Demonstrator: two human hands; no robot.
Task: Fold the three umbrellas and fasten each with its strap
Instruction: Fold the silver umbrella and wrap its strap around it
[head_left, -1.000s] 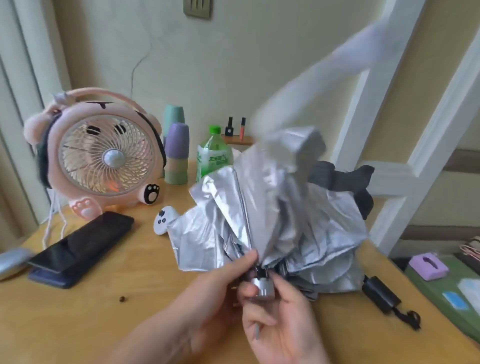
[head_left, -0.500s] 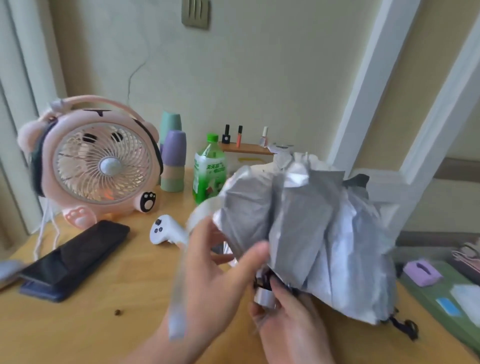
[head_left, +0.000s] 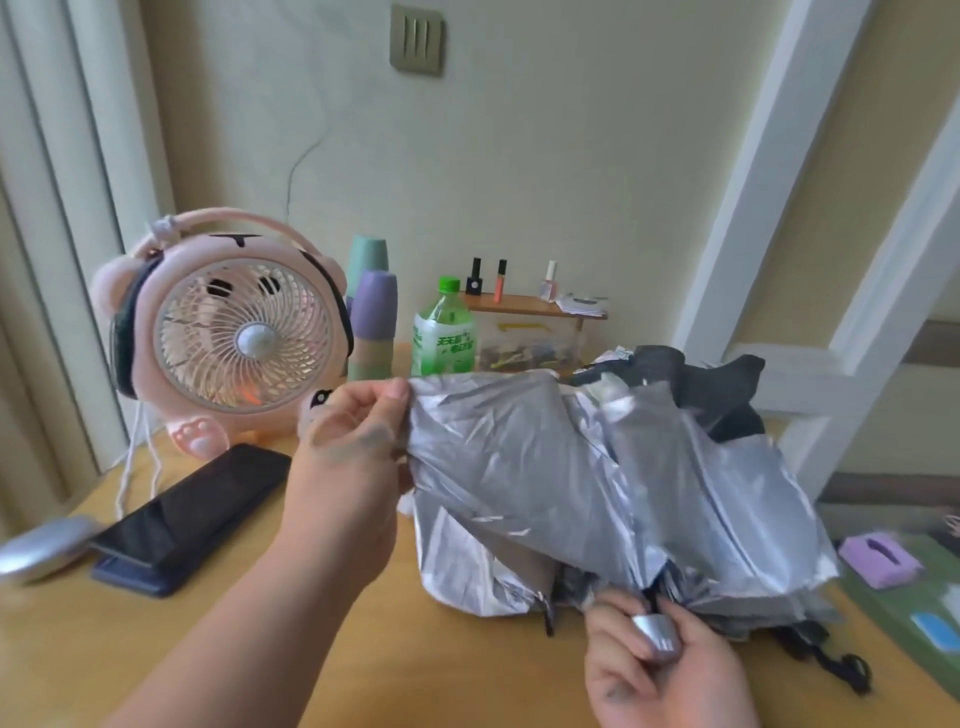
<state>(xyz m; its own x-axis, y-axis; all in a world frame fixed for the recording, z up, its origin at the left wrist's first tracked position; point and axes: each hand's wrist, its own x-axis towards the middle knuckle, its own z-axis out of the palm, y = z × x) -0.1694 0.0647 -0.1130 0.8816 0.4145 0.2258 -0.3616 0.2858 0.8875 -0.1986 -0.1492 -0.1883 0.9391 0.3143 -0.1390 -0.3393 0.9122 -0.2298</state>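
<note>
A collapsed silver umbrella (head_left: 597, 483) lies crumpled above the wooden table (head_left: 260, 639), its canopy loose and spread. My left hand (head_left: 353, 441) pinches the canopy's left edge and holds it stretched out. My right hand (head_left: 660, 660) grips the umbrella's silver end cap low at the front. Behind the silver canopy lies a black umbrella (head_left: 727, 389), mostly hidden. A black handle with a wrist cord (head_left: 831, 660) pokes out at the right under the canopy. No strap can be made out.
A pink fan (head_left: 239, 338) stands at the back left, with stacked cups (head_left: 374, 312) and a green bottle (head_left: 444, 332) beside it. A dark phone (head_left: 192, 514) and a silver mouse (head_left: 41, 545) lie at the left. White ladder rails (head_left: 810, 208) rise at the right.
My left hand has moved up and left, pulling a canopy panel out flat. The canopy, bunched upright before, now drapes lower and wider. My right hand kept hold of the cap.
</note>
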